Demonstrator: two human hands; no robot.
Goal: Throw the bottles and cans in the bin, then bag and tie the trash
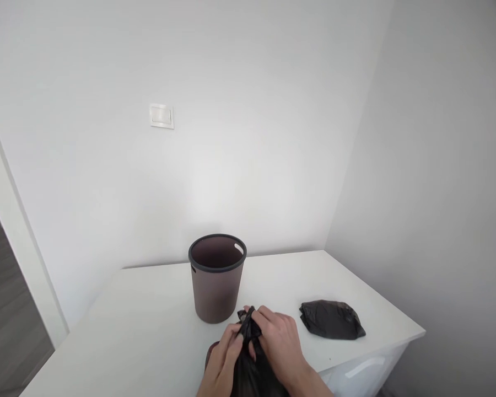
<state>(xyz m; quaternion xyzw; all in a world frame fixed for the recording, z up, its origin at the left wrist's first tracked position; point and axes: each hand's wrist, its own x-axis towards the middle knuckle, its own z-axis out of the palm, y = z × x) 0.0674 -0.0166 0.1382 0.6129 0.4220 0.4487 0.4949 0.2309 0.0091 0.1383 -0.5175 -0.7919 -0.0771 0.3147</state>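
Note:
At the bottom centre, a black plastic bag has its top gathered and twisted between my two hands. My left hand pinches the gathered plastic from the left side. My right hand is closed around it from the right, its fingers curled over the top. Just left of the bag, part of a brownish rim shows, mostly hidden by my left hand. Behind my hands stands an upright brown bin with a dark rim and handle holes. A folded black bag lies flat to the right of my hands.
The white tabletop meets a white wall at the back and a grey wall on the right. A light switch is on the back wall. At the far left are a white door frame and a grey floor.

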